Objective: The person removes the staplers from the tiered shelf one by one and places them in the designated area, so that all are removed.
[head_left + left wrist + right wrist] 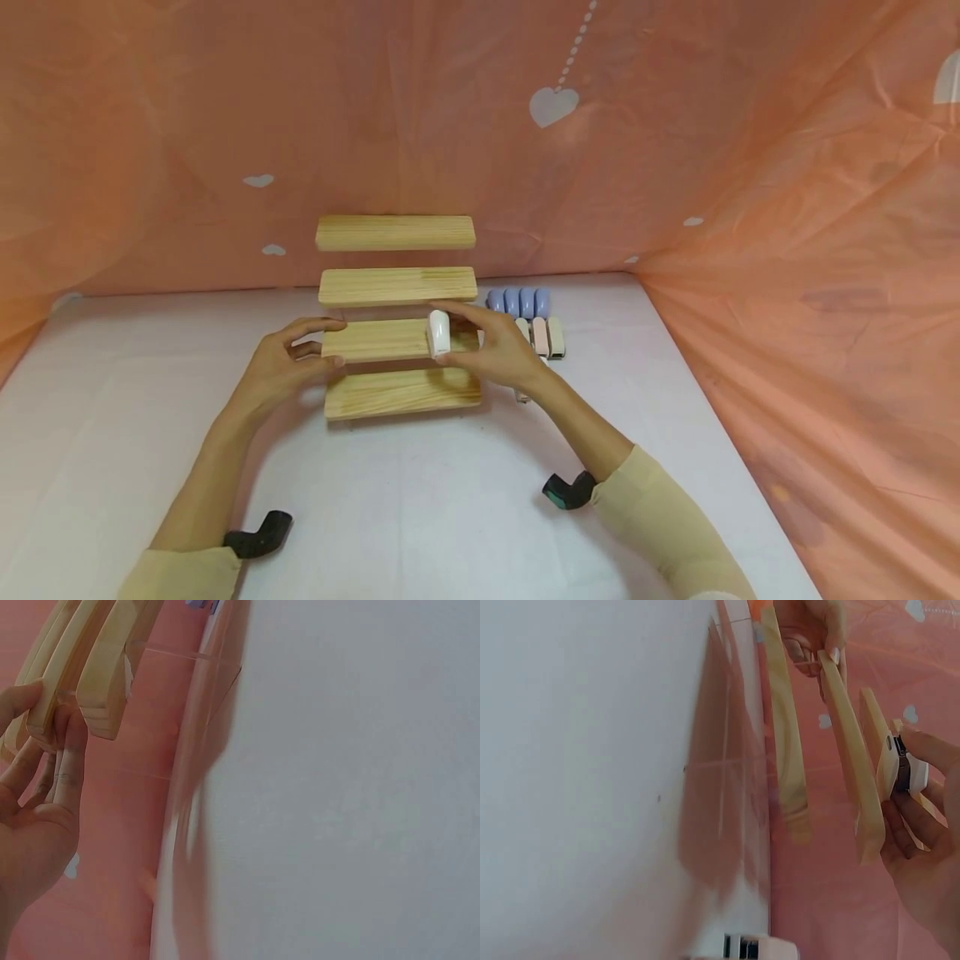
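Note:
A wooden rack with several pale shelves rises in steps in the middle of the head view. My left hand (283, 364) grips the left end of the second shelf from the bottom (375, 341); in the left wrist view its thumb and fingers lie on opposite faces of that board (56, 682). At the same shelf's right part, my right hand (495, 346) pinches a small white stapler (438, 334) between thumb and fingers. The right wrist view shows the stapler's dark metal middle (903, 769). Whether its underside touches the shelf I cannot tell.
Right of the rack stand a row of several purple staplers (527, 303) and, nearer, cream and pink ones (540, 337). Behind hangs an orange cloth (390, 108) with white hearts; it also borders the white table (420, 508) on the right.

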A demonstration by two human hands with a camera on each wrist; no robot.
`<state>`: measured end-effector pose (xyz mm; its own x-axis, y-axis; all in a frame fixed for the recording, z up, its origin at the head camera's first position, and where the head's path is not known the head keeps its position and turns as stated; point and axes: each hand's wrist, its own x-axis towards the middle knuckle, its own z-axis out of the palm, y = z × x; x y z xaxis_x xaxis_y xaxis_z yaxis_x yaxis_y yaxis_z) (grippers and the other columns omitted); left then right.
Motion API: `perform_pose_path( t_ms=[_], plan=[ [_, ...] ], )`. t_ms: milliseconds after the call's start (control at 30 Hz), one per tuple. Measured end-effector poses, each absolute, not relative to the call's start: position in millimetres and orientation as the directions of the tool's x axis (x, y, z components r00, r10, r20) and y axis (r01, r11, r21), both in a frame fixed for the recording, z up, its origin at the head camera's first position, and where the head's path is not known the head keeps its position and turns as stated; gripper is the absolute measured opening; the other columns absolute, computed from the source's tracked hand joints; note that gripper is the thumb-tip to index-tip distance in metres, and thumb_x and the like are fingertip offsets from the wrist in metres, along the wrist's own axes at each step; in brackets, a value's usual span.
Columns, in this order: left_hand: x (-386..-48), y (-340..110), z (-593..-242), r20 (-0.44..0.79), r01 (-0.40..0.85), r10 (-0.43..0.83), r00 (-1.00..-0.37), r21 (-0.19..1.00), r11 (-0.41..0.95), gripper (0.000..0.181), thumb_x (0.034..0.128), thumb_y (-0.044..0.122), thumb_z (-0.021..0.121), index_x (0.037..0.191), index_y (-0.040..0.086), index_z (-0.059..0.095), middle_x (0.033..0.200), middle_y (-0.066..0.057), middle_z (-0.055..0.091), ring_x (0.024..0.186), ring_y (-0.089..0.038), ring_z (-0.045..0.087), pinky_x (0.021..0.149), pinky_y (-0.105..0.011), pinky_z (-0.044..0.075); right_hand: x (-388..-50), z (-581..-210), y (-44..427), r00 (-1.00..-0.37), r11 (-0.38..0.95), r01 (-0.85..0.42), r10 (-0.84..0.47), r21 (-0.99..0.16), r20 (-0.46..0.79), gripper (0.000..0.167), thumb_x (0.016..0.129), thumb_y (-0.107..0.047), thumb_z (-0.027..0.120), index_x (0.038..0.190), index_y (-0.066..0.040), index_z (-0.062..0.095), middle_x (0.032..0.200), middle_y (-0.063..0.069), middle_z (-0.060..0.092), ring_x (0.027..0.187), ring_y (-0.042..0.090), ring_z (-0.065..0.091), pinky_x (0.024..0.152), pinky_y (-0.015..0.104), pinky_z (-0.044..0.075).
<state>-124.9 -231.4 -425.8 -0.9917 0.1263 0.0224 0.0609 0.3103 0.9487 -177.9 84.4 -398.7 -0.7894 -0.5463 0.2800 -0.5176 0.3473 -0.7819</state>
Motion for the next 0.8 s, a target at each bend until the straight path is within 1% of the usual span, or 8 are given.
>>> perform_pose_path(
  t_ms=[233,300,367,433,500,600,733,800],
  plan=[
    [-125.4,-232.2,-427.3,0.020,0.056,0.129,-0.991,0.957,0.286,0.052,0.0884,0.019,0.078,0.136,0.013,0.059,0.150,-0.008,0.042,0.107,-0.015,0.059,0.081,-0.021,0.053,-177.8,-401.8,101.3,-0.778,0.345,-0.541,-0.551,-0.767,0.302,0.069,0.078,-0.018,0.087,0.141,-0.016,0.058,0.131,-0.001,0.063,0.109,0.015,0.060,0.098,0.044,0.050],
    [-125.2,-232.7,-427.7,0.015,0.053,0.133,-0.991,0.956,0.290,0.052,0.0889,0.021,0.077,0.137,0.013,0.059,0.152,-0.008,0.040,0.109,-0.016,0.058,0.082,-0.021,0.052,-177.3,-401.8,106.4,-0.777,0.346,-0.546,-0.549,-0.763,0.308,0.069,0.078,-0.016,0.087,0.141,-0.016,0.057,0.132,0.000,0.063,0.110,0.016,0.061,0.098,0.044,0.050],
    [-125.2,-232.6,-427.4,0.013,0.053,0.137,-0.991,0.954,0.296,0.052,0.0890,0.022,0.077,0.137,0.013,0.059,0.153,-0.010,0.038,0.111,-0.018,0.057,0.082,-0.021,0.052,-176.7,-401.7,112.4,-0.777,0.352,-0.556,-0.542,-0.753,0.321,0.069,0.078,-0.013,0.087,0.140,-0.014,0.058,0.131,0.003,0.064,0.111,0.018,0.062,0.098,0.041,0.051],
    [-125.0,-232.9,-427.2,0.012,0.054,0.138,-0.990,0.952,0.301,0.053,0.0889,0.023,0.077,0.137,0.014,0.058,0.153,-0.011,0.037,0.111,-0.019,0.057,0.082,-0.021,0.052,-176.5,-401.7,119.2,-0.780,0.360,-0.559,-0.533,-0.747,0.328,0.068,0.077,-0.009,0.087,0.139,-0.011,0.059,0.131,0.006,0.064,0.110,0.022,0.063,0.098,0.042,0.051],
    [-124.7,-233.2,-426.5,0.011,0.054,0.139,-0.990,0.950,0.309,0.053,0.0889,0.023,0.077,0.137,0.014,0.058,0.153,-0.010,0.037,0.110,-0.019,0.057,0.081,-0.021,0.052,-176.8,-402.1,126.8,-0.786,0.369,-0.554,-0.525,-0.746,0.325,0.068,0.076,-0.007,0.087,0.138,-0.008,0.059,0.130,0.010,0.064,0.110,0.025,0.064,0.097,0.045,0.052],
    [-124.8,-234.1,-425.9,0.011,0.054,0.139,-0.990,0.949,0.311,0.053,0.0890,0.023,0.077,0.138,0.013,0.058,0.153,-0.010,0.037,0.111,-0.023,0.056,0.081,-0.020,0.052,-178.3,-403.6,138.2,-0.794,0.376,-0.541,-0.522,-0.752,0.310,0.069,0.076,-0.006,0.086,0.139,-0.009,0.059,0.132,0.010,0.063,0.111,0.027,0.064,0.095,0.052,0.051],
    [-125.2,-235.0,-426.3,0.014,0.060,0.146,-0.989,0.947,0.314,0.054,0.0894,0.023,0.077,0.138,0.013,0.057,0.154,-0.011,0.036,0.118,-0.029,0.054,0.084,-0.018,0.050,-178.5,-405.7,151.3,-0.806,0.385,-0.518,-0.520,-0.764,0.285,0.070,0.077,-0.007,0.086,0.140,-0.010,0.057,0.132,0.009,0.063,0.112,0.026,0.064,0.094,0.053,0.052],
    [-125.5,-234.9,-427.1,0.022,0.068,0.154,-0.988,0.951,0.303,0.054,0.0895,0.021,0.077,0.139,0.012,0.057,0.154,-0.010,0.037,0.118,-0.028,0.054,0.084,-0.018,0.051,-178.0,-406.0,156.8,-0.813,0.387,-0.503,-0.515,-0.773,0.272,0.069,0.077,-0.006,0.086,0.140,-0.009,0.057,0.131,0.009,0.064,0.112,0.027,0.064,0.092,0.055,0.053]
  ],
)
